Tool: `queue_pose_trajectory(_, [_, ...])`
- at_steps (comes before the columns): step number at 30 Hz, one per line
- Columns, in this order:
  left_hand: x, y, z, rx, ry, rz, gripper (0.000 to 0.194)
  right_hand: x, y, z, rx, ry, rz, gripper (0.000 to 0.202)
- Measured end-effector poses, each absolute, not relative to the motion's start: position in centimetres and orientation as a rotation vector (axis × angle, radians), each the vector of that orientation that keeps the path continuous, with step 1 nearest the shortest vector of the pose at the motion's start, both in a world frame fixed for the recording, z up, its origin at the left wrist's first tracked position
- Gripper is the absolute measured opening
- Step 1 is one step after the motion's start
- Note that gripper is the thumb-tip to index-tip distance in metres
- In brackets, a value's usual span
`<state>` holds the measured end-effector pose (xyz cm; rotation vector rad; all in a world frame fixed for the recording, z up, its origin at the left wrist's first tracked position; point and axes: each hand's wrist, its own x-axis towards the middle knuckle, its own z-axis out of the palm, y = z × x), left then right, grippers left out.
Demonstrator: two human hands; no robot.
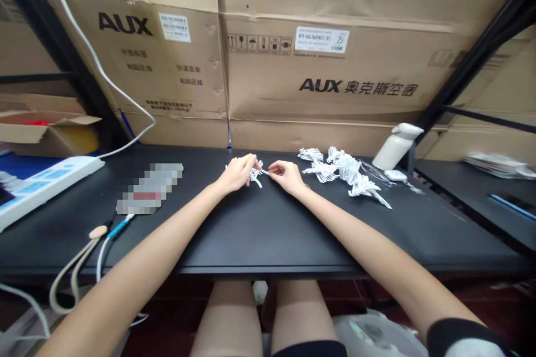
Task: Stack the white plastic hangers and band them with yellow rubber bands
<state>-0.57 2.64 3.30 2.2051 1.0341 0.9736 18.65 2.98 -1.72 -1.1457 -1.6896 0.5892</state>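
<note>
My left hand (239,173) is curled over a small bunch of thin white strips (255,178) on the black table, its fingertips pressed together among them. To its right, my right hand (288,176) pinches the end of one white strip (264,172) that reaches across from the bunch. My fingers cover part of the bunch, and what the strips are made of is too small to tell. Beyond my right hand lies a larger heap of bundled white strips (349,170), lined up in loose rows.
A pale bottle (397,145) stands at the back right by a small white case (396,176) and glasses (377,172). A blurred-out phone-like object (151,188) with a cable and strap lies left, near a white power strip (46,184). Cardboard boxes (268,89) wall the back.
</note>
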Motion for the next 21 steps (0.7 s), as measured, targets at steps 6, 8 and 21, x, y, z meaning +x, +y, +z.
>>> queue_pose_trajectory(6, [-0.39,2.64,3.05,2.306,1.03,0.943,0.04,19.26,3.26,-1.59,-1.199,-1.66,0.56,0.01])
queue_pose_trajectory(8, [-0.4,2.69,2.98,2.342,1.054,0.927,0.04,19.38,3.35,-1.56,-1.198,-1.639,0.557,0.01])
queue_pose_trajectory(21, [-0.19,2.61,3.0,2.425,1.094,0.885,0.04,19.29,2.8,-0.85,-1.158,-1.9,0.321,0.007])
